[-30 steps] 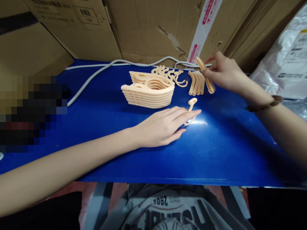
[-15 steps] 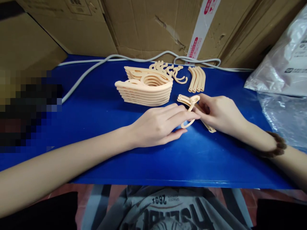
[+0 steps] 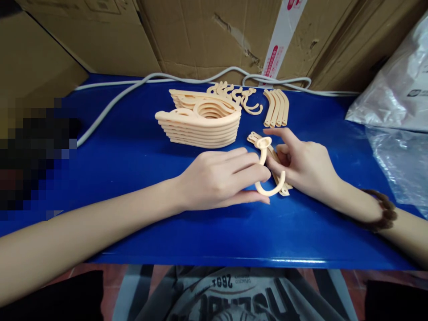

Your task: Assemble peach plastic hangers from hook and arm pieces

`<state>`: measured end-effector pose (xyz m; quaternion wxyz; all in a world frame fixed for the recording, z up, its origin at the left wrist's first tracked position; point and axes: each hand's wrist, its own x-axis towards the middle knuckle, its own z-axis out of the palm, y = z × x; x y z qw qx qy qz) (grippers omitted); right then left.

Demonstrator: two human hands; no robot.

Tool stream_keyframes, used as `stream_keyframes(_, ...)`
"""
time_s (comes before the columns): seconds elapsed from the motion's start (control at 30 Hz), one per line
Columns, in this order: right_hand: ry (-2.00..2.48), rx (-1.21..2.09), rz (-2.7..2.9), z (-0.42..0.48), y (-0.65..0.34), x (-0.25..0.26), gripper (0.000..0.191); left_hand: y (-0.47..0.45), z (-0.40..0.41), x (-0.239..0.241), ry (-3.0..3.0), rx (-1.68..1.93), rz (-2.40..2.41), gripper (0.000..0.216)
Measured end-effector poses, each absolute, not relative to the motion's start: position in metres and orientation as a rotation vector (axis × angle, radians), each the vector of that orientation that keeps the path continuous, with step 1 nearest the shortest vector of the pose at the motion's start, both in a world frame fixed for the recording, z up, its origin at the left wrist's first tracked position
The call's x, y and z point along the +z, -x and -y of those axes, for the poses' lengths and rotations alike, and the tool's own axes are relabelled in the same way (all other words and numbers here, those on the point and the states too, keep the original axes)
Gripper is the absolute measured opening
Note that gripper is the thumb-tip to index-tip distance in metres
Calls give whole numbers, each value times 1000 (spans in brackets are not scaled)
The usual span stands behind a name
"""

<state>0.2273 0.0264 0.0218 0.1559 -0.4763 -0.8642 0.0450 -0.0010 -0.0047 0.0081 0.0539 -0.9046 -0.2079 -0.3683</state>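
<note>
A cream plastic hanger hook (image 3: 271, 192) is pinched between the fingers and thumb of my left hand (image 3: 219, 180). Its round base points up and its curved end lies toward me. My right hand (image 3: 309, 167) is just right of it, index finger stretched out and thumb apart, the other fingers curled. Beneath the hook and beside my right thumb, several slim cream hanger arms (image 3: 284, 191) lie on the blue table (image 3: 214, 236). The hook and right hand partly hide them; whether the thumb touches them I cannot tell.
A stack of cream hanger parts (image 3: 200, 133) stands left of centre. Behind it lie more hooks (image 3: 230, 91), with several curved arms (image 3: 277, 108) to their right. A white cable (image 3: 117, 102) runs along cardboard boxes (image 3: 190, 40). Plastic bags (image 3: 391, 98) lie at right.
The hook in my left hand has turned and come closer to me, its round base now facing up. My right index finger has lifted and straightened, leaving the hook's base.
</note>
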Motion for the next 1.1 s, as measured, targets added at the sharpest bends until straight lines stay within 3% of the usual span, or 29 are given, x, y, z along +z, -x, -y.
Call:
stream_keyframes(0.3, 1056, 310, 2321, -21, -230, 22, 46, 2, 4, 9, 2777, -1096, 694, 36)
stream_keyframes(0.43, 858, 113, 2317, -20, -235, 20, 58, 2, 4, 10, 2805, -1087, 682, 36)
stream_keyframes(0.57, 610, -251, 2502, -22, -236, 22, 41, 2, 4, 11, 2869, -1036, 591, 37)
stream_keyframes(0.77, 528, -519, 2495, -22, -236, 24, 32, 5, 5, 8, 2960, -991, 542, 38)
stream_keyframes(1.1, 519, -438, 2582, -20, -242, 20, 26, 4, 5, 9, 2995, -899, 412, 43)
